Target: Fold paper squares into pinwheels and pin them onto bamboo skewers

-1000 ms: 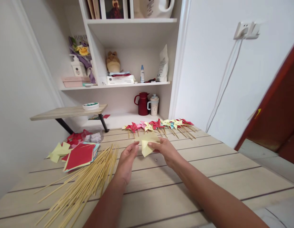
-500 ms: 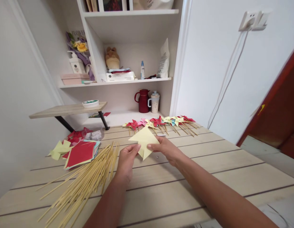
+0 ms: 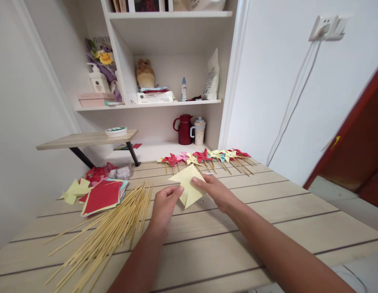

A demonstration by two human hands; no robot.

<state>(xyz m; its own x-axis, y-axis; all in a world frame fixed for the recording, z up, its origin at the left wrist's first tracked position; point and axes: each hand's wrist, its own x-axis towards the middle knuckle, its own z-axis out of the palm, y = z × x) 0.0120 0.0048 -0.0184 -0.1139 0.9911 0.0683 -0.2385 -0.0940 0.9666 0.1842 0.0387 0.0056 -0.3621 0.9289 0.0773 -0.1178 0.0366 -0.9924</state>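
Observation:
Between my hands, above the table, is a square of pale yellow paper [image 3: 189, 181] with slits running in from its corners. My left hand [image 3: 165, 205] pinches its lower left edge between thumb and fingers. With the thumb on top and the fingers behind, my right hand [image 3: 215, 191] grips its right side. Beyond the paper lies a row of finished paper pinwheels [image 3: 203, 156] on sticks, in red, pink, yellow and blue. Left of my left hand spreads a heap of thin wooden sticks [image 3: 115, 232].
A stack of coloured paper squares [image 3: 102, 195], red on top, lies at the left, beside loose yellow folded paper [image 3: 75, 191] and a clear plastic box [image 3: 120, 171]. A small raised shelf [image 3: 85, 140] stands behind. A red jug [image 3: 185, 130] and a cup [image 3: 199, 132] stand at the back.
The yellow paper has turned slightly and shifted a little right. My right thumb has moved up onto its upper right part; my left hand still pinches the lower left.

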